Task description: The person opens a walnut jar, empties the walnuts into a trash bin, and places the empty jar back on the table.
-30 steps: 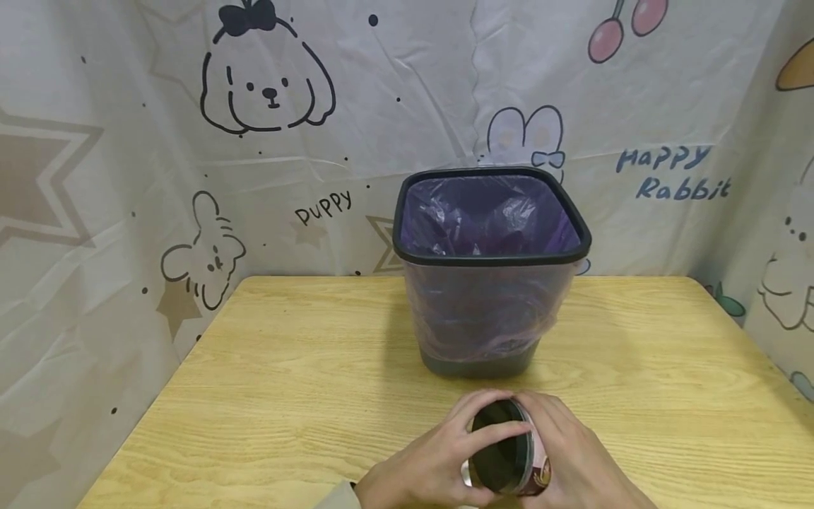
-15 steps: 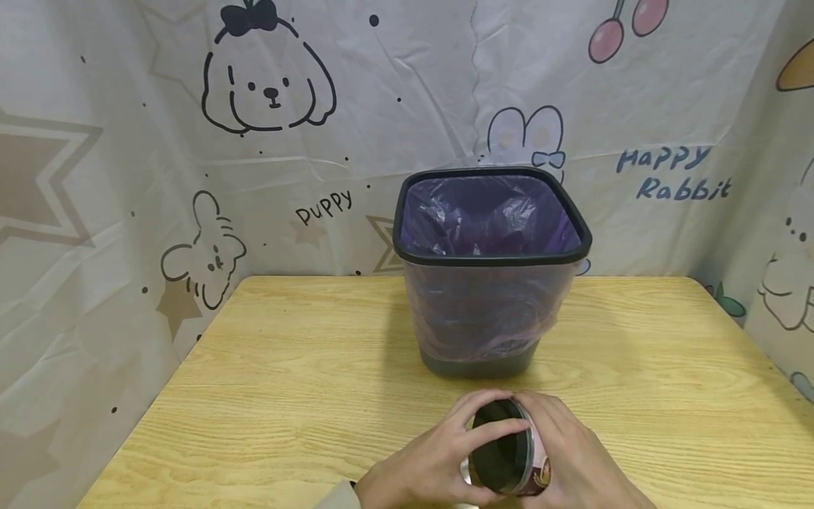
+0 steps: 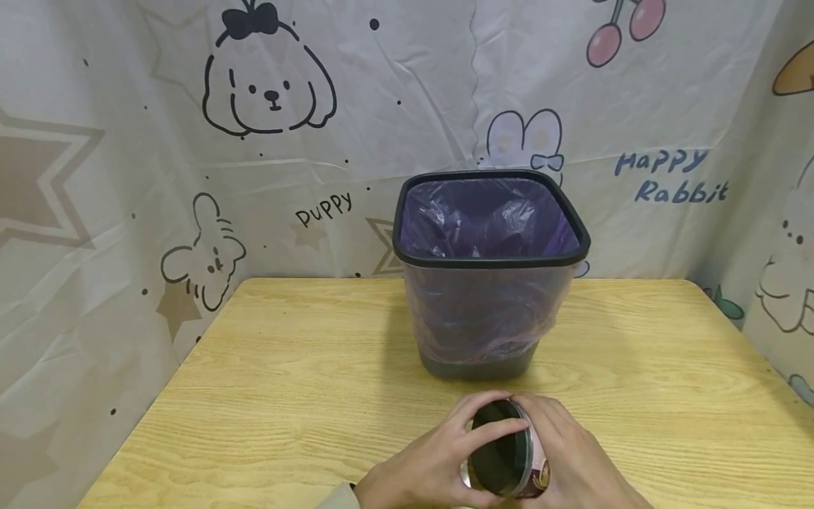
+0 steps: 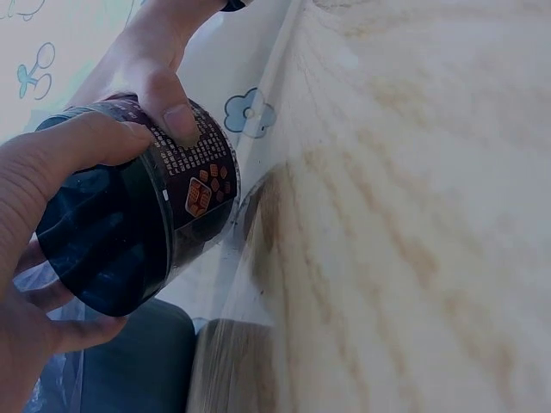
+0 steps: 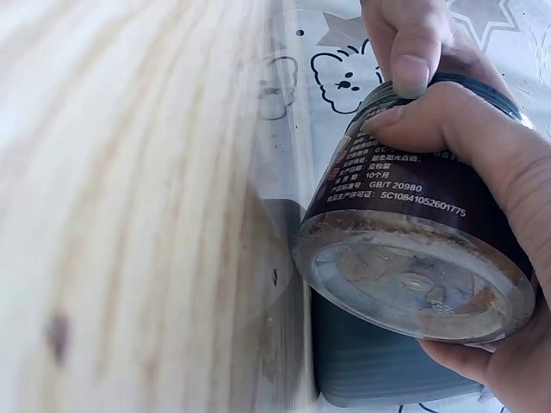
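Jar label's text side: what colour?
The jar label is dark maroon there with pale print, clearest in the right wrist view.

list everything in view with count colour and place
Round plastic jar: one, clear with dark label, in both hands
Round plastic lid: one, dark, on the jar
Squarish plastic bin: one, dark, on the table
Thin plastic liner: one, purple, lining the bin
Wood-grain table: one, yellow, under the bin
Printed fabric backdrop: count unclear, off-white, around the table
Fabric sleeve: one, beige, left wrist
Left hand: one, bare, gripping the lid
Right hand: one, bare, round the jar
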A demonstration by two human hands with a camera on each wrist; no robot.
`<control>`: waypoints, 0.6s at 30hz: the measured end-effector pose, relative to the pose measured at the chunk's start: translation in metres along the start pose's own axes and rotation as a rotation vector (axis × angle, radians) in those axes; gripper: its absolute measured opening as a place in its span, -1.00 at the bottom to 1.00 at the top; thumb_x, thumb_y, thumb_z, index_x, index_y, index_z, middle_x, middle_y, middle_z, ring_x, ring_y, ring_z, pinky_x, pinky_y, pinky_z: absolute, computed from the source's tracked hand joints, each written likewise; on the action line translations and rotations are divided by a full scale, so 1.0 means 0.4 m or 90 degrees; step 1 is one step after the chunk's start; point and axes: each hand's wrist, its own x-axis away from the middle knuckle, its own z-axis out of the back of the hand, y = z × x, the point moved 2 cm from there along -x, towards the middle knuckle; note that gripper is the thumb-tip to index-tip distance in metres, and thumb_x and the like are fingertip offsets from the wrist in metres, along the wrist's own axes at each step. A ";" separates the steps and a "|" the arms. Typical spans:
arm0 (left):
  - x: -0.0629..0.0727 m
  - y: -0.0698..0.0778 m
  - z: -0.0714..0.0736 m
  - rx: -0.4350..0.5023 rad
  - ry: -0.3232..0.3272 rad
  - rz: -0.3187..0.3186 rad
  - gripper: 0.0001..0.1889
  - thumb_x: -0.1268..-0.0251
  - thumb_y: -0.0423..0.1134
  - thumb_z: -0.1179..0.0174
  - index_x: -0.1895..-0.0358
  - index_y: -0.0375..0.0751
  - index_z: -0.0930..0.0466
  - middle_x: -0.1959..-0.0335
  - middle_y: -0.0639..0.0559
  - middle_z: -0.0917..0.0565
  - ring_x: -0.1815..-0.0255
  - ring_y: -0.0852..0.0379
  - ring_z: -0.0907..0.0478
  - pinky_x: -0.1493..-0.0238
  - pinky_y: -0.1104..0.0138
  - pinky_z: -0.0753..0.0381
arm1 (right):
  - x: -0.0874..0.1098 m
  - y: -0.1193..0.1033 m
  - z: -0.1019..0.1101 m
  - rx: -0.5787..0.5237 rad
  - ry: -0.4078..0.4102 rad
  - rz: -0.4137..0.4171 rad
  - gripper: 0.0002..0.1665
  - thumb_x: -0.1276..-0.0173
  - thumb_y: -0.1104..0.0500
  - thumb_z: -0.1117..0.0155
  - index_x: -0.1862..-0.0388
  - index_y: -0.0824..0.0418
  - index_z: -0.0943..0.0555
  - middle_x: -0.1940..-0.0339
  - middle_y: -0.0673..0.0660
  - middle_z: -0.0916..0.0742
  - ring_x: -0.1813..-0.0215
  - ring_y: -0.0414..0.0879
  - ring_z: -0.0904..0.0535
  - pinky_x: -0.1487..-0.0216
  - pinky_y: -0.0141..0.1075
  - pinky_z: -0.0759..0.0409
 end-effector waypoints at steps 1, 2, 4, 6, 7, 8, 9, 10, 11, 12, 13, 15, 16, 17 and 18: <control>0.000 0.000 0.000 0.002 0.002 0.002 -0.03 0.05 -0.10 -0.50 -0.46 -0.04 -0.12 -0.48 -0.12 -0.03 -0.46 0.03 -0.07 -0.35 0.27 -0.28 | 0.000 0.000 0.000 0.001 0.000 0.000 0.30 0.38 -0.51 -0.52 -0.32 0.15 -0.40 -0.15 -0.08 -0.54 -0.11 -0.14 -0.48 0.16 -0.10 -0.65; 0.000 0.001 0.000 0.003 0.003 0.003 -0.03 0.05 -0.09 -0.50 -0.46 -0.03 -0.12 -0.48 -0.12 -0.03 -0.46 0.03 -0.07 -0.34 0.27 -0.29 | 0.000 0.000 0.000 0.002 0.001 0.000 0.30 0.38 -0.51 -0.52 -0.31 0.16 -0.40 -0.15 -0.08 -0.54 -0.11 -0.14 -0.48 0.16 -0.10 -0.65; -0.001 0.002 0.000 0.001 0.007 0.003 -0.01 0.06 -0.07 -0.51 -0.46 -0.04 -0.11 -0.47 -0.12 -0.02 -0.45 0.02 -0.08 -0.34 0.27 -0.29 | 0.000 0.000 0.001 0.004 -0.001 -0.001 0.30 0.39 -0.51 -0.52 -0.31 0.17 -0.41 -0.15 -0.08 -0.54 -0.11 -0.14 -0.48 0.16 -0.10 -0.65; -0.002 0.002 -0.001 -0.003 0.008 0.007 0.00 0.07 -0.06 -0.51 -0.47 -0.04 -0.10 -0.48 -0.11 -0.01 -0.45 0.01 -0.08 -0.34 0.27 -0.30 | 0.000 0.000 0.001 0.004 -0.002 -0.003 0.30 0.39 -0.51 -0.52 -0.30 0.18 -0.41 -0.15 -0.07 -0.54 -0.11 -0.14 -0.48 0.16 -0.09 -0.65; -0.002 0.002 -0.001 -0.002 0.006 0.010 0.01 0.07 -0.05 -0.51 -0.47 -0.03 -0.09 -0.48 -0.10 0.00 -0.45 0.01 -0.07 -0.33 0.27 -0.30 | 0.000 -0.001 0.001 0.004 -0.004 -0.004 0.31 0.38 -0.51 -0.52 -0.31 0.18 -0.41 -0.15 -0.08 -0.54 -0.11 -0.14 -0.48 0.16 -0.10 -0.65; -0.002 0.002 -0.001 -0.001 0.004 0.014 0.01 0.07 -0.05 -0.51 -0.47 -0.03 -0.09 -0.48 -0.10 0.02 -0.46 0.00 -0.07 -0.33 0.26 -0.30 | 0.000 -0.001 0.001 0.004 -0.004 -0.005 0.30 0.38 -0.51 -0.52 -0.31 0.18 -0.41 -0.15 -0.07 -0.54 -0.11 -0.14 -0.48 0.16 -0.10 -0.65; -0.002 0.002 -0.001 -0.002 0.002 0.017 0.01 0.07 -0.04 -0.51 -0.47 -0.03 -0.09 -0.48 -0.09 0.01 -0.46 0.00 -0.07 -0.33 0.26 -0.30 | 0.000 -0.001 0.001 0.003 -0.005 -0.005 0.30 0.38 -0.50 -0.53 -0.31 0.18 -0.41 -0.15 -0.07 -0.54 -0.11 -0.14 -0.48 0.15 -0.09 -0.65; -0.001 0.001 -0.002 0.001 -0.002 0.021 0.01 0.06 -0.05 -0.51 -0.48 -0.02 -0.08 -0.48 -0.09 0.02 -0.46 0.01 -0.07 -0.33 0.26 -0.31 | 0.000 -0.001 0.001 0.003 -0.005 -0.005 0.30 0.38 -0.49 -0.53 -0.31 0.18 -0.41 -0.15 -0.08 -0.54 -0.11 -0.14 -0.48 0.15 -0.09 -0.65; 0.000 0.001 -0.002 0.002 -0.006 0.025 0.01 0.06 -0.05 -0.50 -0.48 -0.01 -0.08 -0.49 -0.08 0.01 -0.46 0.02 -0.07 -0.33 0.26 -0.31 | 0.000 -0.001 0.002 0.002 -0.004 -0.005 0.29 0.38 -0.49 -0.54 -0.30 0.18 -0.41 -0.15 -0.08 -0.54 -0.11 -0.14 -0.48 0.14 -0.09 -0.65; 0.000 0.000 -0.002 0.005 -0.010 0.030 0.01 0.05 -0.05 -0.50 -0.48 -0.01 -0.08 -0.49 -0.07 0.01 -0.46 0.03 -0.07 -0.33 0.26 -0.31 | 0.000 -0.001 0.002 0.002 -0.004 -0.004 0.29 0.38 -0.48 -0.54 -0.30 0.18 -0.41 -0.15 -0.08 -0.54 -0.12 -0.14 -0.48 0.14 -0.09 -0.64; 0.001 0.000 -0.001 0.008 -0.012 0.034 0.01 0.05 -0.05 -0.51 -0.48 0.00 -0.08 -0.49 -0.07 0.01 -0.46 0.03 -0.07 -0.32 0.26 -0.32 | -0.001 -0.001 0.002 0.002 -0.003 -0.003 0.28 0.38 -0.47 -0.55 -0.30 0.18 -0.42 -0.15 -0.08 -0.54 -0.12 -0.14 -0.48 0.13 -0.09 -0.64; 0.002 -0.001 -0.001 0.008 -0.013 0.036 0.01 0.06 -0.05 -0.51 -0.48 0.00 -0.09 -0.48 -0.07 -0.02 -0.45 0.04 -0.08 -0.32 0.26 -0.31 | -0.002 -0.001 0.002 0.004 -0.001 0.001 0.27 0.39 -0.46 -0.56 -0.29 0.18 -0.43 -0.15 -0.08 -0.55 -0.11 -0.13 -0.49 0.13 -0.08 -0.64; 0.002 -0.002 -0.001 0.009 -0.012 0.037 0.01 0.06 -0.05 -0.51 -0.48 0.00 -0.09 -0.48 -0.07 -0.02 -0.45 0.04 -0.08 -0.32 0.26 -0.31 | -0.002 -0.002 0.002 0.006 -0.001 0.001 0.27 0.39 -0.46 -0.56 -0.28 0.18 -0.43 -0.15 -0.09 -0.55 -0.11 -0.14 -0.49 0.13 -0.09 -0.64; 0.002 -0.002 -0.001 0.005 -0.011 0.037 0.02 0.06 -0.04 -0.51 -0.48 0.00 -0.09 -0.48 -0.08 -0.03 -0.45 0.05 -0.07 -0.33 0.26 -0.31 | -0.002 -0.002 0.002 0.007 -0.001 0.001 0.27 0.40 -0.45 -0.57 -0.28 0.18 -0.43 -0.15 -0.08 -0.55 -0.11 -0.14 -0.49 0.13 -0.09 -0.64; 0.001 -0.002 -0.001 0.002 -0.009 0.035 0.02 0.08 -0.02 -0.52 -0.48 0.00 -0.09 -0.48 -0.08 -0.03 -0.46 0.04 -0.07 -0.33 0.26 -0.30 | -0.002 -0.002 0.001 0.008 -0.001 0.001 0.27 0.40 -0.45 -0.57 -0.28 0.18 -0.43 -0.14 -0.08 -0.55 -0.11 -0.14 -0.49 0.13 -0.09 -0.64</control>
